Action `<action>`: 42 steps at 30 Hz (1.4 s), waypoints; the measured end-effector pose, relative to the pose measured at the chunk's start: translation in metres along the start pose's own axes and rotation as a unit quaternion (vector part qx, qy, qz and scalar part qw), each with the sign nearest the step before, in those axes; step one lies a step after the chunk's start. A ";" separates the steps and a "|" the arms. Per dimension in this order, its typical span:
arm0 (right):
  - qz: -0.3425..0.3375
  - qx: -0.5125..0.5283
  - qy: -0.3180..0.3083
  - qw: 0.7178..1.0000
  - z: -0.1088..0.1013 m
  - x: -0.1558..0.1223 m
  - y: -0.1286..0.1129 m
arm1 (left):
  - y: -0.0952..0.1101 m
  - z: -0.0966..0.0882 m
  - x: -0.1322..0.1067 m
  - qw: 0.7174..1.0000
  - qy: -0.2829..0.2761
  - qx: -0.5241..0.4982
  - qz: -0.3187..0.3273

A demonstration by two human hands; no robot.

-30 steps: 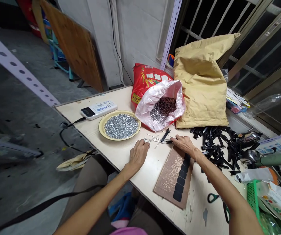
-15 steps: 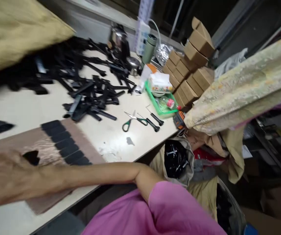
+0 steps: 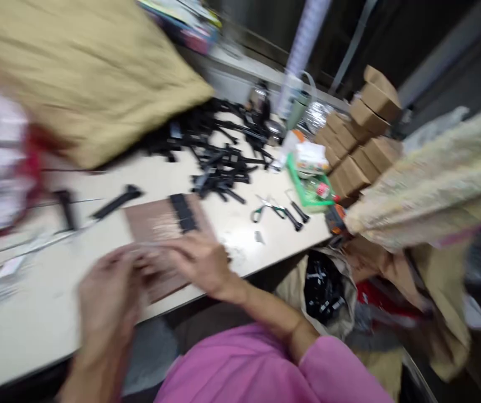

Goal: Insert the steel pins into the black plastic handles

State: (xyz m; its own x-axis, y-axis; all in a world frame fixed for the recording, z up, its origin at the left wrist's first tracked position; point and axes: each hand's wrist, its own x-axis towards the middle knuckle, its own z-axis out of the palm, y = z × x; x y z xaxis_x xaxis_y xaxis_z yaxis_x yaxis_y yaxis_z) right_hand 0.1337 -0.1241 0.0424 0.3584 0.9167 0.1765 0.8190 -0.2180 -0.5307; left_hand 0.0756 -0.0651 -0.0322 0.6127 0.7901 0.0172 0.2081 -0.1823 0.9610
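Over the brown mat (image 3: 140, 215), my two hands meet with their fingers close together. My left hand (image 3: 108, 285) is blurred, its fingers bunched at the mat's left side. From the right, my right hand (image 3: 202, 260) reaches across with its fingers pressed together towards the left one. A thin pale sliver shows between the fingertips, too smeared to name. Beyond my right hand lies a row of flat black pieces (image 3: 183, 212) on the mat, partly covered by that hand. A black strap-like part (image 3: 117, 201) rests on the table just past the mat's far left corner.
A heap of black parts (image 3: 224, 168) spreads behind the mat. To its right are scissors (image 3: 269, 206), two black-handled tools (image 3: 294, 217), a green tray (image 3: 303, 187) and stacked cardboard boxes (image 3: 352, 162). A tan cloth (image 3: 98, 78) covers the back left. A sack of black parts (image 3: 324, 285) stands below the edge.
The view has swung left, bringing in more of the tan cloth and the table's left side. My left hand has come into view, and my right hand's fingers now meet it over the mat.
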 end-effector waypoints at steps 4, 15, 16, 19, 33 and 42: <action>-0.068 0.051 0.054 0.995 0.000 0.010 0.018 | 0.011 -0.050 -0.007 0.914 0.186 -0.327 -0.150; -0.139 -0.020 0.000 0.990 0.005 0.019 0.009 | 0.023 -0.064 -0.006 0.827 0.136 -0.519 -0.169; -0.139 -0.025 0.000 0.990 0.006 0.020 0.009 | 0.023 -0.065 -0.006 0.827 0.134 -0.519 -0.169; -0.140 -0.046 -0.002 0.989 0.006 0.022 0.010 | 0.022 -0.068 -0.005 0.836 0.128 -0.507 -0.165; -0.132 -0.057 -0.052 0.988 0.002 0.026 0.019 | 0.022 -0.076 -0.005 0.922 0.102 -0.345 -0.143; -0.107 -0.043 -0.047 0.992 0.012 0.026 0.025 | 0.023 -0.067 -0.004 0.924 0.147 -0.325 -0.140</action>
State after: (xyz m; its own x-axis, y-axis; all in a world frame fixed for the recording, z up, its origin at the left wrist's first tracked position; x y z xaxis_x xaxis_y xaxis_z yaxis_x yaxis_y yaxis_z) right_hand 0.1583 -0.1020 0.0233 0.1311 0.9716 0.1968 0.9084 -0.0383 -0.4164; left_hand 0.0267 -0.0337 0.0080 0.3517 0.8952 -0.2738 -0.2330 0.3670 0.9006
